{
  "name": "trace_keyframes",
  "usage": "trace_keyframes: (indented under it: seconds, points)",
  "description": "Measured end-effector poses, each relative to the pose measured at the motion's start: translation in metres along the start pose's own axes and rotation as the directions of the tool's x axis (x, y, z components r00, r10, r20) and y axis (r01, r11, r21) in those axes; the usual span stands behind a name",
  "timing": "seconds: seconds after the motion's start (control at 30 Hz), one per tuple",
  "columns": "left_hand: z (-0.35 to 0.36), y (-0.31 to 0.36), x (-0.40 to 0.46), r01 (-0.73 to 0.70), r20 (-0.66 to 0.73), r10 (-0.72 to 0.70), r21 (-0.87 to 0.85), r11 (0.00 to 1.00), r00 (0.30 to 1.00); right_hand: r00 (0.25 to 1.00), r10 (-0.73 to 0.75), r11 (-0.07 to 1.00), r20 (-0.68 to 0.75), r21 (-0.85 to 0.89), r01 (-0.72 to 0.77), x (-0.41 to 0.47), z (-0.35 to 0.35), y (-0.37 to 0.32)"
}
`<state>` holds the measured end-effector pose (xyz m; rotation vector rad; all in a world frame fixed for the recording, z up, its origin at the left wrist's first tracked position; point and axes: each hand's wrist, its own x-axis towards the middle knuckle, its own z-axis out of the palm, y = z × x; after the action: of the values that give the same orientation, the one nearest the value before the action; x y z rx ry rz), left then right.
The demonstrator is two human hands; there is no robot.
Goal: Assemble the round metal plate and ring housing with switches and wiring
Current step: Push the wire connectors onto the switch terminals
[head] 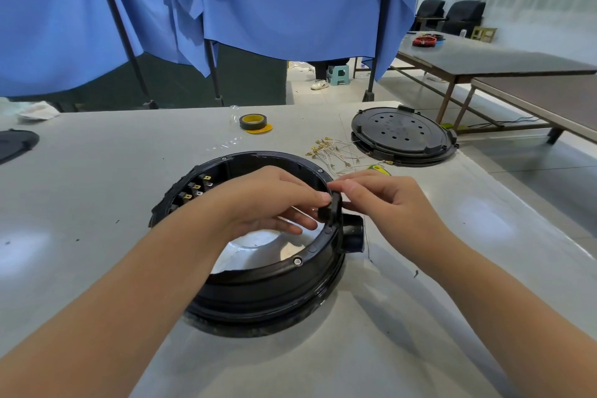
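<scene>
head view: only camera, looks down on a grey worktable (97,171)
ring housing: black ring housing (258,287) sits flat on the table, centre frame, open side up; pale table surface shows through its middle
housing detail: screws spaced along the top rim; a short black spout-like stub (352,233) sticks out of the right outer wall
switches: row of switches (193,191) mounted on the inner left wall, metal spade terminals pointing inward
left hand: left hand (268,200) reaches across the ring opening, thumb and forefinger pinching a small black part (326,211) at the inside of the right rim; other fingers loosely extended below
right hand: right hand (384,200) is outside the ring at the same spot, fingers curled, tips on the rim tab (337,203) just above the stub; whether it grips the tab or only presses on it, cannot tell
wiring: loose bundle of thin pale wires with brass terminals (336,152) lies on the table behind the ring, right of centre
round plate: black round plate with holes (400,134) lies further right, near the table's far right edge, well apart from the housing
tape: roll of black tape with yellow core (253,122) stands behind the ring, at the far middle of the table
yellow-green item: small yellow-green object (376,168) peeks out behind the right hand's fingers; type unclear
left edge: dark flat disc (16,145) partly cut off; white cloth (37,111) behind it
background: blue fabric (274,0) hung on a frame; more tables to the right
</scene>
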<state>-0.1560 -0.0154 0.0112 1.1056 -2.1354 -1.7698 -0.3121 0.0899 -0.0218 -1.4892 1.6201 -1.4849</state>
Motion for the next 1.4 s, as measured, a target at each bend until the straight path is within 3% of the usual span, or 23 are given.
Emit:
trace_keyframes:
  seconds: [0.17,0.33,0.43,0.6,0.77,0.9,1.03,1.17,1.4]
  points:
    - [0.002,0.003,0.000,0.038,0.013,-0.037,-0.063,0.997,0.999,0.998,0.057,0.996,-0.012,0.063,-0.056,0.001,0.001,0.004]
    - [0.005,0.004,0.003,0.087,0.032,-0.084,-0.116,0.989,0.996,0.951,0.306,0.938,0.050,0.155,-0.310,0.006,0.010,0.009]
    - [0.005,0.004,0.004,0.097,0.026,-0.095,-0.111,0.989,0.995,0.927,0.372,0.908,0.048,0.187,-0.375,0.008,0.014,0.008]
    - [0.005,0.003,0.002,0.105,0.049,-0.100,-0.105,0.989,0.994,0.922,0.385,0.900,0.045,0.203,-0.386,0.008,0.012,0.008]
    - [0.011,0.006,0.002,0.084,-0.008,-0.084,0.026,0.996,0.996,0.942,0.336,0.930,-0.010,0.162,-0.330,0.007,0.015,0.010]
    - [0.009,0.003,0.001,0.073,0.033,-0.075,0.061,0.995,0.997,0.940,0.337,0.919,0.057,0.196,-0.342,0.004,0.010,0.012]
    - [0.008,0.001,0.001,0.147,0.149,-0.132,-0.094,0.985,0.980,0.926,0.341,0.896,0.160,0.243,-0.372,0.006,0.005,0.012]
    - [0.008,0.003,-0.001,0.239,0.234,-0.183,-0.241,0.941,0.955,0.923,0.348,0.890,0.165,0.252,-0.380,0.007,0.004,0.014]
    - [0.010,0.004,0.001,0.275,0.241,-0.217,-0.247,0.929,0.946,0.917,0.379,0.873,0.123,0.281,-0.399,0.006,0.008,0.016]
